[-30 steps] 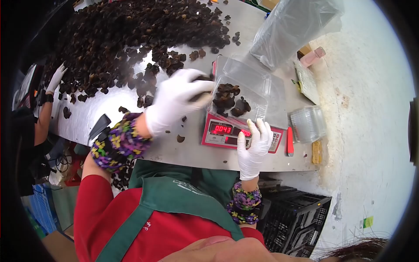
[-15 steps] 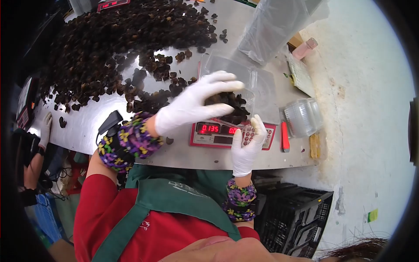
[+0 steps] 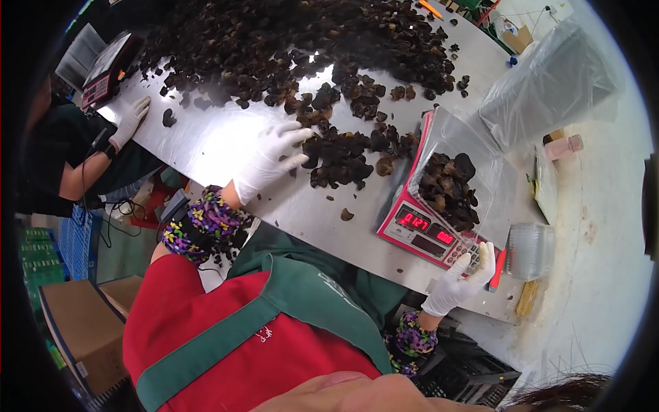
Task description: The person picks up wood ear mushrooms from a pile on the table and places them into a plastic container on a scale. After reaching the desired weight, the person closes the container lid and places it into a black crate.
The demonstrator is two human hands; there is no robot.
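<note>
My left hand (image 3: pixel 274 159), in a white glove, is over the table with its fingers stretched out and apart. Its fingertips reach the edge of a small heap of dark wood ear mushrooms (image 3: pixel 341 159). My right hand (image 3: pixel 465 280), also gloved, is at the front right corner of a red and white digital scale (image 3: pixel 412 237), thumb and fingers apart, close to the keypad. On the scale a clear plastic box (image 3: pixel 473 147) stands with its lid folded back and wood ear mushrooms (image 3: pixel 447 189) inside. The display reads about 0.127.
A large mushroom pile (image 3: pixel 295 51) covers the table's far side. At right are a clear plastic bag (image 3: pixel 542 89), a stack of clear boxes (image 3: pixel 530 250), a red-handled tool (image 3: pixel 499 266) and a pink bottle (image 3: pixel 564 147). A co-worker's gloved hand (image 3: pixel 132 122) rests at left near another scale (image 3: pixel 106 72).
My left hand has moved off the box on the scale, left to the small heap. The reading went from 0.135 to 0.127. The view has turned left; my right hand stays by the scale's corner.
</note>
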